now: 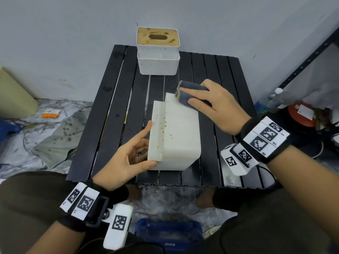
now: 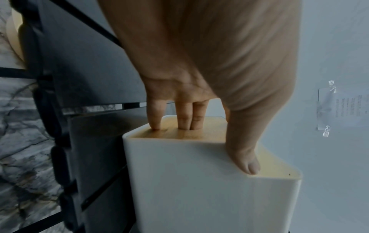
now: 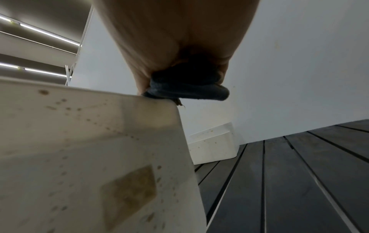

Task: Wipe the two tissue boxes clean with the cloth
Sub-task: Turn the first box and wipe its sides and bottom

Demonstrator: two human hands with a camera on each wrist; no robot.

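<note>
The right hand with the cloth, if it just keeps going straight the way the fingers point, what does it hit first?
Probably nothing on the near tissue box: the right hand points left across its far edge, cloth leading. Beyond lies bare table, though depth is uncertain.

near tissue box: smooth matt white plastic, speckled with yellow-brown spots; in the left wrist view the face under the left hand looks like pale wood
far tissue box: behind the near tissue box; same matt white plastic with faint specks, the lid a light wood panel, blotched dark
cloth: at the far edge of the near tissue box; soft dark grey fabric, nappy, folded thick
table: under the near tissue box; black slats, smooth, a slight sheen
</note>
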